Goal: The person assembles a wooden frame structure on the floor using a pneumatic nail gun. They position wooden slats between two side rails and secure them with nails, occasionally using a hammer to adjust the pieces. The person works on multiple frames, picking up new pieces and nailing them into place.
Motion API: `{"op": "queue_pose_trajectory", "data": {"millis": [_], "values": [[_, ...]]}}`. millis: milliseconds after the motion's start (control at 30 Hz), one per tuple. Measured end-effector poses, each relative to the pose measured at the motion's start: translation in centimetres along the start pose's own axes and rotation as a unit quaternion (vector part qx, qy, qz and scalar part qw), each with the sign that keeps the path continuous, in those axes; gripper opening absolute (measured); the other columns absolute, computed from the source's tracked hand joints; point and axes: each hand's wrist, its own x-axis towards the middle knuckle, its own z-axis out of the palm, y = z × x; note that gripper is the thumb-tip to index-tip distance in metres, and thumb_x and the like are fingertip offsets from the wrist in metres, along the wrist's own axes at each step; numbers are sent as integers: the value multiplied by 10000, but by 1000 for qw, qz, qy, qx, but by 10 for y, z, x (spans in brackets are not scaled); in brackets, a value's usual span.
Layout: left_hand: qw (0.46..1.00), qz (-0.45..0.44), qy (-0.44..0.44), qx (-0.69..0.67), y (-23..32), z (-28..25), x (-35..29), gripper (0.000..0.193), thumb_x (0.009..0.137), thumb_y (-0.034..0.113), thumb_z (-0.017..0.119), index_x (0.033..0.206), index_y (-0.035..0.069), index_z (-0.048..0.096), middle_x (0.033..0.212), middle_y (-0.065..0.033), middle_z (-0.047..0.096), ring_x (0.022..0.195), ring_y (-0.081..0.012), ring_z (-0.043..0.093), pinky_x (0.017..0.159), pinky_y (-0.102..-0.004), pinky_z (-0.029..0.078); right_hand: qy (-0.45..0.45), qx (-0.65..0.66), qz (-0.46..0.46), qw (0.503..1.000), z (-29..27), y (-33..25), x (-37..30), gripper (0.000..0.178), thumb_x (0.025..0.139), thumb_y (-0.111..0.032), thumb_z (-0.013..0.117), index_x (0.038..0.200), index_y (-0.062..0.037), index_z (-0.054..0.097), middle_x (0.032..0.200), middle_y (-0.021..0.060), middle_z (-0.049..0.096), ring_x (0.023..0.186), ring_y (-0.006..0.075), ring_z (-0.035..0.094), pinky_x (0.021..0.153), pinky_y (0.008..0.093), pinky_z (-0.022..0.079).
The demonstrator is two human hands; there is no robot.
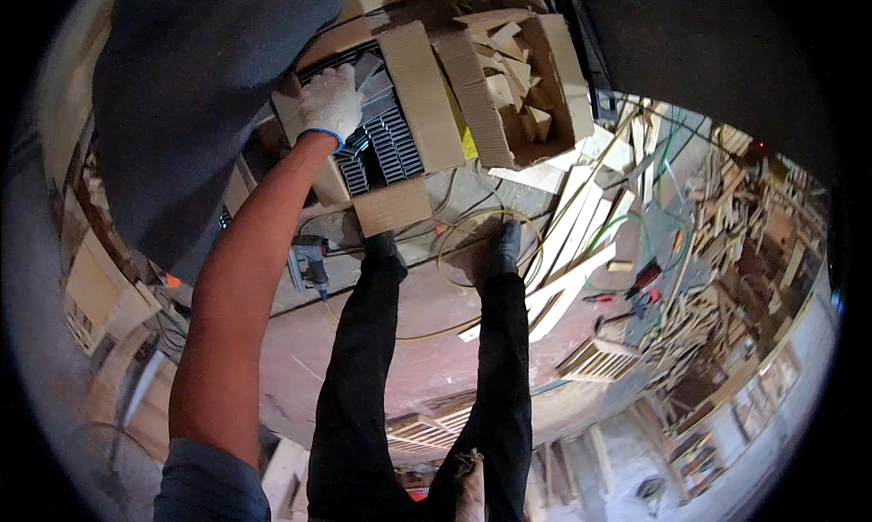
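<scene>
My left hand (331, 102), in a whitish work glove with a blue cuff, reaches into an open cardboard box (420, 95). The box holds stacked dark ridged strips (392, 145), which look like metal. My fingers curl down over the far left part of the contents, and the glove hides their tips. Beside the glove lie flat grey strips (371, 84); whether the fingers hold one is hidden. My right hand is not in view. Between my legs at the lower edge shows a tan thing (470, 495) with a frayed top, its kind unclear.
A second cardboard box (481, 122) to the right holds wood offcuts (513, 72). A corded power tool (312, 266) lies by my foot. Yellow hose (445, 249) loops around my feet. Long boards (572, 236) and a scrap wood heap (727, 277) spread rightward. Dark sheeting (182, 113) hangs left.
</scene>
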Motion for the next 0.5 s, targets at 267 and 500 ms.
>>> {"op": "queue_pose_trajectory", "data": {"millis": [267, 500], "values": [[989, -69, -52, -124, -23, 0, -10, 495, 887, 476, 621, 1181, 83, 689, 1214, -222, 685, 1129, -448, 643, 935, -513, 504, -51, 88, 8, 995, 78, 32, -23, 484, 974, -412, 598, 1136, 31, 708, 1025, 225, 750, 953, 348, 717, 852, 418, 527], [930, -13, -155, -334, -18, 0, -174, 217, 929, 211, 642, 950, -5, 632, 834, -37, 618, 776, -148, 577, 696, -342, 475, -45, 157, -30, 986, 31, 96, 16, 495, 975, -418, 600, 1134, 37, 710, 1021, 224, 753, 952, 341, 718, 856, 409, 526]]}}
